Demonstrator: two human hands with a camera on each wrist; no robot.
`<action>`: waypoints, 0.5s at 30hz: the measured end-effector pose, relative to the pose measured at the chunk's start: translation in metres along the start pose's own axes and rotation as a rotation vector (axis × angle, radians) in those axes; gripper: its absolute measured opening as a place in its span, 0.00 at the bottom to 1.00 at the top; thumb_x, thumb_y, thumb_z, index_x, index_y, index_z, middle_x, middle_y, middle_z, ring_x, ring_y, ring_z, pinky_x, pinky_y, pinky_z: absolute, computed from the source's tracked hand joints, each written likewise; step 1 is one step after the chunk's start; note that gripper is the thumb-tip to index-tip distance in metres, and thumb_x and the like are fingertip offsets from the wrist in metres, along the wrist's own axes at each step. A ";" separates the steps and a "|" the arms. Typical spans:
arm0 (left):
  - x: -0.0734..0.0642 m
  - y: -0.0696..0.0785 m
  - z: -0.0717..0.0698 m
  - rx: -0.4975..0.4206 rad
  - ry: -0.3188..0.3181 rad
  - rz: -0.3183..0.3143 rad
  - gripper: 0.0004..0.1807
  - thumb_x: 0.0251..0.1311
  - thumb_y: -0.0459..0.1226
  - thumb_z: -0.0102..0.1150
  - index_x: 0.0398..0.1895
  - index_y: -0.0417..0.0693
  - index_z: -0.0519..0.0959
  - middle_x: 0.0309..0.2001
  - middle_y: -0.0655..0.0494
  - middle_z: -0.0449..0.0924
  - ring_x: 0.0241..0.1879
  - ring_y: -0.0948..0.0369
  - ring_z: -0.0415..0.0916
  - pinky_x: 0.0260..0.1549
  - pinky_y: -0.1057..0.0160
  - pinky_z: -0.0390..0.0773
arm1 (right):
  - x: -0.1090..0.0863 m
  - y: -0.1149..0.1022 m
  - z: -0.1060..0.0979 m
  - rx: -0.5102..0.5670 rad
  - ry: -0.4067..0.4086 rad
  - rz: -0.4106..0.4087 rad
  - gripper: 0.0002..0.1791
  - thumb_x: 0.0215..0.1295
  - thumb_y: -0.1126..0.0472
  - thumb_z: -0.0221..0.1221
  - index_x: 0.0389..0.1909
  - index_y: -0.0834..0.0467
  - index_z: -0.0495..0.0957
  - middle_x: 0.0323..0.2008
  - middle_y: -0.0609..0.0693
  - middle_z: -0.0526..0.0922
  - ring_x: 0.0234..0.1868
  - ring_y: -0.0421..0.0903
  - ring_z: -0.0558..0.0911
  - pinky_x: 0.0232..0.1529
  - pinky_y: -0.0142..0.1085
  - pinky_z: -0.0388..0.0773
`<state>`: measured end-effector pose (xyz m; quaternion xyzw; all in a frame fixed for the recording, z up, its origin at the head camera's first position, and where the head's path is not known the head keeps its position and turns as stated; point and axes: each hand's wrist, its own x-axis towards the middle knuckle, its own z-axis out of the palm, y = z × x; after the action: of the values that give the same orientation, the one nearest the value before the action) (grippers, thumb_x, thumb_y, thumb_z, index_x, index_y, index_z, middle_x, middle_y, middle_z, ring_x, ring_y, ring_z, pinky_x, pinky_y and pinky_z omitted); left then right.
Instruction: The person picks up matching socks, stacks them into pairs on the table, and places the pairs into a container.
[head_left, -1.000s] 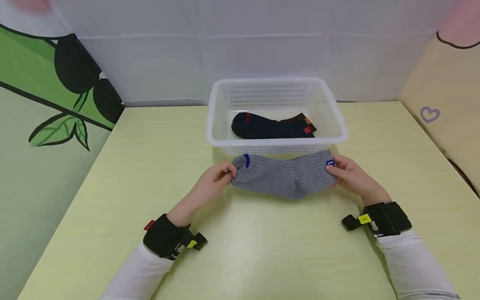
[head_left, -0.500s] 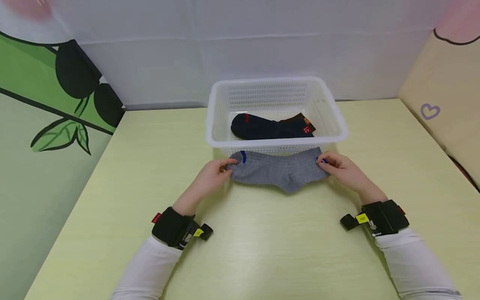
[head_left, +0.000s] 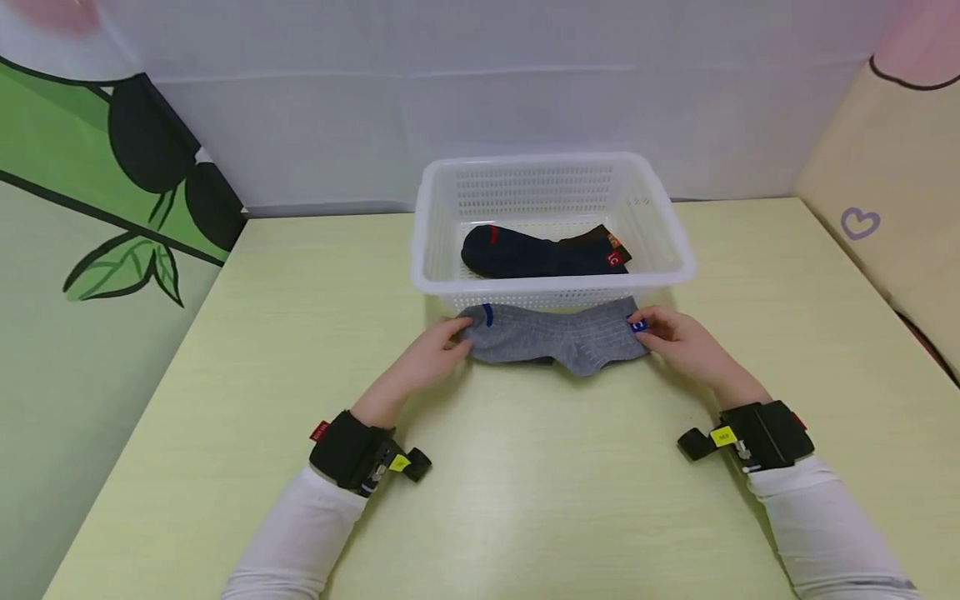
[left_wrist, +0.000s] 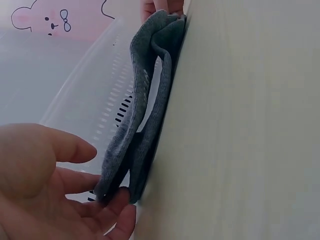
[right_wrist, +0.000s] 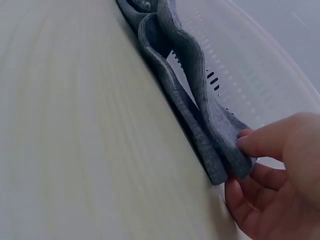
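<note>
A pair of grey socks (head_left: 555, 333) with blue marks lies one on the other, just in front of the white basket (head_left: 553, 286). The layers gape apart between the ends in the left wrist view. At the toe end is my left hand (head_left: 431, 357); its thumb (left_wrist: 75, 149) stands away from the fabric, while other fingers reach to the sock's lower edge. My right hand (head_left: 690, 346) pinches the upper sock's cuff (right_wrist: 235, 155) near the blue label, its thumb on top. Inside the basket lie dark socks (head_left: 543, 252) with red marks.
The pale wooden table (head_left: 525, 483) extends in front of the basket and to both sides. A white wall covering (head_left: 315, 142) rises behind it. Black bands (head_left: 348, 450) with small cameras sit on both wrists.
The grey socks have shifted slightly left and come down onto the table before the basket. The right hand has moved left with the cuff; the left thumb and fingers have spread.
</note>
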<state>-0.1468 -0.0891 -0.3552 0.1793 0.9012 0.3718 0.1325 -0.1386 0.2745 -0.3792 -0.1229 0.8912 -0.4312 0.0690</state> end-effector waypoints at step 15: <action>-0.001 -0.008 0.004 -0.019 0.075 -0.032 0.21 0.66 0.35 0.48 0.59 0.34 0.70 0.57 0.33 0.67 0.54 0.45 0.68 0.56 0.48 0.68 | -0.003 -0.002 -0.001 -0.065 -0.006 0.010 0.15 0.67 0.67 0.54 0.53 0.67 0.75 0.52 0.64 0.71 0.49 0.57 0.74 0.49 0.44 0.70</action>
<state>-0.1465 -0.0925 -0.3636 0.1495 0.9046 0.3848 0.1063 -0.1357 0.2754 -0.3769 -0.1222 0.9050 -0.4015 0.0699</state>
